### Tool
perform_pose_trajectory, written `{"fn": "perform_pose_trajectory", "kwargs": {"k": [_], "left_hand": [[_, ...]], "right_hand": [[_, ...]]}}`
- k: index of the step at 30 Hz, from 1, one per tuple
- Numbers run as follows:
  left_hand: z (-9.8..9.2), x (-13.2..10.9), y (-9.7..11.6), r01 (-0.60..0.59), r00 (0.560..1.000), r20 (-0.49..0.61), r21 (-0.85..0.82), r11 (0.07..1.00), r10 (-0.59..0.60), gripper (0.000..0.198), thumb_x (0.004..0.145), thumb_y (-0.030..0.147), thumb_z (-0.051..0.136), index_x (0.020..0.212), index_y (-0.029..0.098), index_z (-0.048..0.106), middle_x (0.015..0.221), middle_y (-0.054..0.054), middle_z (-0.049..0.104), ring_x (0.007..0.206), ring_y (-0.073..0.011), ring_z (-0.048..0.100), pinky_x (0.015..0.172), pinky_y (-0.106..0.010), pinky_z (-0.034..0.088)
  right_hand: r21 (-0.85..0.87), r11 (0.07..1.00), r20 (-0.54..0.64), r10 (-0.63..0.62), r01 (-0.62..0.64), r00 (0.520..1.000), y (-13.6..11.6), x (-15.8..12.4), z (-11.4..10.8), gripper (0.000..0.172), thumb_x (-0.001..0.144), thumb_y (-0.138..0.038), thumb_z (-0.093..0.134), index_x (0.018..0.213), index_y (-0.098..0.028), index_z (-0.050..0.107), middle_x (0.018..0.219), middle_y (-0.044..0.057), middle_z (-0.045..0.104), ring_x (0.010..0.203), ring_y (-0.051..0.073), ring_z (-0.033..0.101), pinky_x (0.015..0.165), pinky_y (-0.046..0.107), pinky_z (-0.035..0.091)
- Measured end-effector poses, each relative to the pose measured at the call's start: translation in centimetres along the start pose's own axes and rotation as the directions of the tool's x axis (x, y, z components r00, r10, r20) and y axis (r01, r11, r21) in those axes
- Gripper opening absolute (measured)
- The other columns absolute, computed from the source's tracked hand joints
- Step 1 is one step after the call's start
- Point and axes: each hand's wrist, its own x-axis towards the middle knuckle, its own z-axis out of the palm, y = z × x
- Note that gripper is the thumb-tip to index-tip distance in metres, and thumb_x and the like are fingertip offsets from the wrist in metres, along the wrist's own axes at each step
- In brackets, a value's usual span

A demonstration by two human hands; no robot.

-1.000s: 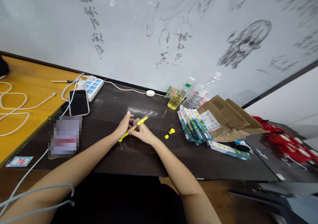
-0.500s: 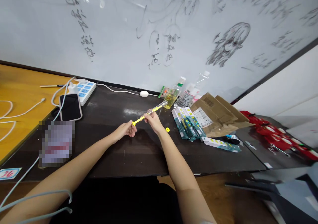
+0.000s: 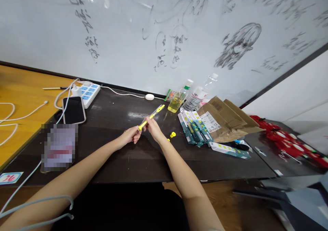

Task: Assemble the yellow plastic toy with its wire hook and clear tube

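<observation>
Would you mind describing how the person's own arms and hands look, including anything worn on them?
Both forearms are bare, with no sleeves in view. The left hand and right hand wear no gloves. A pale grey cable loops across the left forearm near the elbow. No rings or watch can be made out.

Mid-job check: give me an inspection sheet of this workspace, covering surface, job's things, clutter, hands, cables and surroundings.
Surface: dark desk, scuffed, abutting a yellow table on the left.
Job's things: slim yellow tool held over the desk by both hands; two small yellow caps lie loose on the desk just beside the right hand.
Clutter: packaged tools, cardboard boxes, two bottles, phone, red items.
Hands: left hand pinches the tool's lower end; right hand grips its middle.
Cables: power strip with white leads; grey cable across the left arm.
Surroundings: scribbled whiteboard behind.
</observation>
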Motion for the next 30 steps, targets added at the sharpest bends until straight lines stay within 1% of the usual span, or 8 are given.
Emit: {"fn": "perform_pose_trajectory", "kwargs": {"k": [2,3,6,9,13,17,23,30], "left_hand": [[0.1,0.1,0.1,0.027,0.999,0.027,-0.023,0.999,-0.026,0.030,0.086,0.044,0.039,0.073,0.018,0.045,0.049,0.007,0.031,0.041,-0.0082,0.031,0.042,-0.022,0.033],[0.2,0.1,0.2,0.017,0.999,0.039,-0.024,1.000,-0.016,0.026,0.086,0.042,0.041,0.075,0.018,0.045,0.051,0.006,0.034,0.042,-0.0082,0.033,0.042,-0.021,0.034],[0.2,-0.3,0.0,-0.076,0.995,0.065,0.014,0.997,0.075,0.029,0.084,0.046,0.048,0.083,0.017,0.046,0.057,0.005,0.041,0.046,-0.0076,0.040,0.045,-0.020,0.036],[0.1,-0.7,-0.1,-0.149,0.986,0.096,0.149,0.977,0.136,0.037,0.086,0.053,0.046,0.088,0.015,0.048,0.062,0.003,0.049,0.051,-0.0081,0.048,0.048,-0.021,0.041],[0.0,-1.2,0.2,-0.196,0.980,0.091,0.369,0.908,0.175,0.035,0.090,0.047,0.040,0.092,0.014,0.053,0.073,-0.001,0.057,0.056,-0.0090,0.057,0.051,-0.021,0.047],[0.1,-1.5,0.8,-0.234,0.972,0.068,0.427,0.873,0.227,0.031,0.087,0.043,0.048,0.097,0.015,0.056,0.089,-0.004,0.060,0.057,-0.0094,0.060,0.045,-0.019,0.048],[0.2,-1.8,0.9,-0.244,0.964,0.024,0.483,0.841,0.266,0.028,0.086,0.041,0.050,0.095,0.015,0.056,0.080,-0.002,0.060,0.051,-0.0081,0.058,0.042,-0.018,0.048],[-0.2,-1.6,0.5,-0.210,0.971,0.007,0.489,0.846,0.237,0.028,0.086,0.042,0.050,0.090,0.015,0.057,0.080,-0.002,0.061,0.050,-0.0076,0.057,0.044,-0.020,0.049]], "right_hand": [[-0.006,1.000,-0.014,-0.006,0.005,1.000,0.0,0.0,-0.2,0.042,0.073,-0.060,0.059,0.076,-0.019,0.049,0.056,-0.006,0.050,0.049,0.008,0.045,0.050,0.021,0.038],[-0.007,1.000,-0.014,-0.007,0.006,1.000,0.0,0.1,-0.3,0.041,0.074,-0.059,0.059,0.076,-0.019,0.049,0.055,-0.006,0.050,0.048,0.008,0.045,0.049,0.021,0.037],[0.014,1.000,0.018,-0.012,0.012,1.000,-0.3,0.0,-0.5,0.037,0.076,-0.054,0.059,0.076,-0.019,0.050,0.054,-0.006,0.050,0.047,0.007,0.044,0.048,0.021,0.036],[0.061,0.998,0.061,-0.001,-0.003,0.998,-0.7,-0.2,-0.5,0.031,0.076,-0.047,0.061,0.076,-0.019,0.050,0.054,-0.007,0.047,0.044,0.007,0.041,0.046,0.020,0.034],[0.118,0.992,0.098,0.029,-0.041,0.995,-1.2,-0.6,0.0,0.028,0.074,-0.044,0.063,0.077,-0.020,0.048,0.055,-0.006,0.047,0.044,0.006,0.038,0.043,0.019,0.031],[0.138,0.988,0.118,0.052,-0.069,0.992,-1.3,-0.9,0.3,0.029,0.074,-0.044,0.062,0.076,-0.019,0.047,0.056,-0.006,0.047,0.043,0.006,0.037,0.042,0.019,0.030],[0.152,0.985,0.117,0.058,-0.076,0.991,-0.9,-1.1,0.4,0.032,0.072,-0.046,0.065,0.075,-0.020,0.046,0.057,-0.007,0.047,0.043,0.005,0.035,0.042,0.018,0.029],[0.191,0.974,0.135,0.099,-0.124,0.986,-0.6,-1.2,0.8,0.035,0.070,-0.046,0.066,0.076,-0.021,0.043,0.057,-0.008,0.042,0.044,0.005,0.033,0.043,0.019,0.030]]}}
